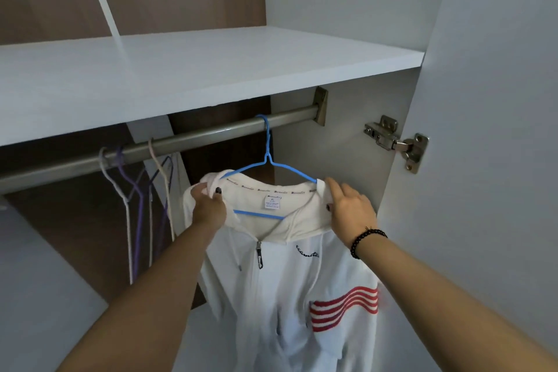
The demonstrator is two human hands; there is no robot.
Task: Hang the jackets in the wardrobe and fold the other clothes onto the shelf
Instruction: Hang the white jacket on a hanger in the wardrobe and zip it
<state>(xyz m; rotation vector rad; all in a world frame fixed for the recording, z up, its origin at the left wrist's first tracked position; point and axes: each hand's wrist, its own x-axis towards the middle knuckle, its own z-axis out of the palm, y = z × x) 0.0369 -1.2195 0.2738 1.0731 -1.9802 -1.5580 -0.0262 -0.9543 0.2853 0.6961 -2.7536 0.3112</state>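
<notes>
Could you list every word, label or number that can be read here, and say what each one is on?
Script word on the chest of the white jacket: blurred, not surely readable.
Repeated brand word on the neck tape: too small to read.
White size label under the neck tape: too small to read.
Zip pull: lettering unreadable.

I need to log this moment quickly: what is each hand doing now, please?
Left hand: grips the white zip jacket at its shoulder.
Right hand: fingers lie on the other shoulder; grip cannot be told.
</notes>
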